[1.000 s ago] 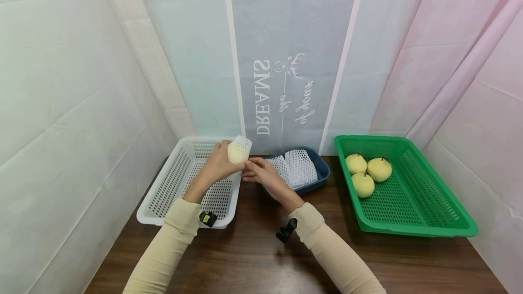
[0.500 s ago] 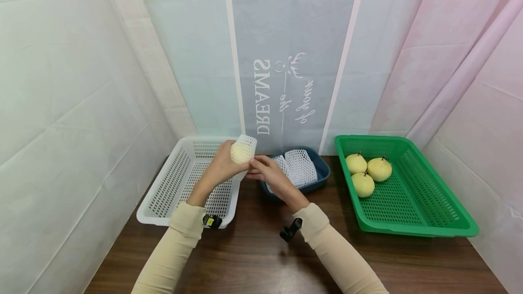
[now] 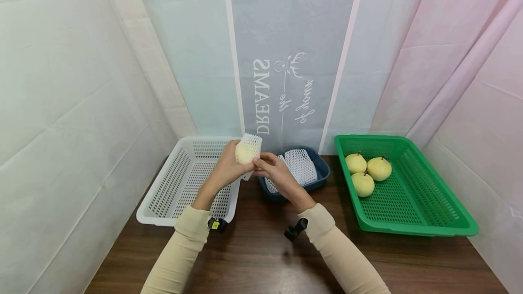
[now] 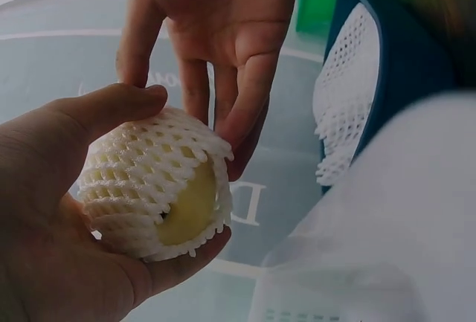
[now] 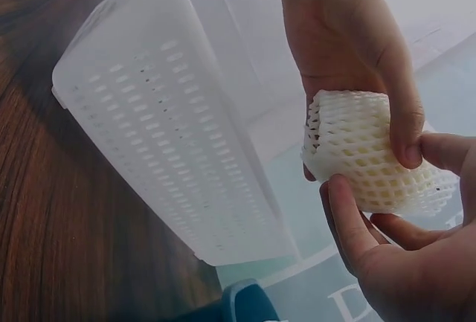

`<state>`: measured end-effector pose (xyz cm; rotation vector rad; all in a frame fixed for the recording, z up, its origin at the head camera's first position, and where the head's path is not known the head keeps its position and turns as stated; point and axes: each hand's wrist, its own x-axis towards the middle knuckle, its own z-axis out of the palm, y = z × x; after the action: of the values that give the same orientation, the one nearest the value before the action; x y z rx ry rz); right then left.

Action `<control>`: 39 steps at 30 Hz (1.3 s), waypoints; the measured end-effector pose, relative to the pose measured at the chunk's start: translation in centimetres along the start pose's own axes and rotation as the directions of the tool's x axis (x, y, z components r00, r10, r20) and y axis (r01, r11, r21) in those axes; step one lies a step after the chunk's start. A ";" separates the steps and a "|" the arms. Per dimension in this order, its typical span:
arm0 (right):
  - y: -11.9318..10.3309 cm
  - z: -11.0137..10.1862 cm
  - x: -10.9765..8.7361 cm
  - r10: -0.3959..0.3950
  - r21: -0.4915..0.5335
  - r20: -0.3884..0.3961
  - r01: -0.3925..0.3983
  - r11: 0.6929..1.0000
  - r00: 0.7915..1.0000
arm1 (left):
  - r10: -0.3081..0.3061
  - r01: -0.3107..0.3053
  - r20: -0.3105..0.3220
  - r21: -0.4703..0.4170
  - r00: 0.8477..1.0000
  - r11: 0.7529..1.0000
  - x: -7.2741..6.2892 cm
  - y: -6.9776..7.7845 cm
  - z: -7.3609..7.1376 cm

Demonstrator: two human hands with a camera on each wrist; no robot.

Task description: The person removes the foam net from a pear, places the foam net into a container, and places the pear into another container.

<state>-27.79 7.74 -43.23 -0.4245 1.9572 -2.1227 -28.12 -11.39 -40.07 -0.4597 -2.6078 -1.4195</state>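
Observation:
A pale yellow pear [image 4: 192, 204] sits inside a white foam net sleeve [image 3: 250, 146]; its bare skin shows through the sleeve's open end in the left wrist view. My left hand [image 3: 225, 163] grips the netted pear, thumb on one side and fingers underneath. From the other side, my right hand [image 3: 278, 175] holds the foam net between thumb and fingers, the thumb tip right beside my left thumb, as the right wrist view shows. Both hands are raised between the white basket [image 3: 147, 218] and the blue bin [image 3: 323, 173].
More flattened foam nets [image 3: 301, 167] lie in the blue bin. At right, a green basket [image 3: 412, 229] holds three pears [image 3: 379, 169]. A brown wooden table [image 3: 261, 257] carries everything, with a printed curtain [image 3: 294, 22] behind.
Both hands and the netted pear have shifted slightly to the right. The foam net now covers more of the pear's side facing the head camera.

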 end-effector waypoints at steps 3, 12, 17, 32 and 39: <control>-0.1 -0.3 0.0 -0.001 0.005 -0.004 0.001 1.000 1.000 | 0.006 -0.006 -0.001 -0.015 1.000 1.000 0.0 0.1 0.3; -0.5 -1.0 -0.7 -0.002 0.006 -0.027 0.003 1.000 1.000 | 0.016 -0.016 0.006 -0.053 1.000 0.998 -0.2 0.5 1.1; -0.8 -1.4 -1.0 -0.004 -0.011 -0.038 0.003 1.000 0.999 | 0.035 -0.035 0.001 -0.051 0.999 0.998 -0.3 1.1 1.5; -1.2 -3.2 -1.9 -0.001 -0.074 -0.056 -0.003 0.997 0.998 | 0.030 -0.027 0.046 -0.060 0.998 0.998 -1.3 2.0 2.2; -1.2 -3.8 -2.5 0.018 -0.090 -0.082 -0.025 0.996 0.996 | 0.050 -0.046 0.048 -0.071 0.998 0.996 -1.6 2.0 2.8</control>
<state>-26.77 12.28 -42.48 -0.3364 2.0999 -2.0742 -25.85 -8.40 -40.45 -0.5698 -2.5736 -1.5064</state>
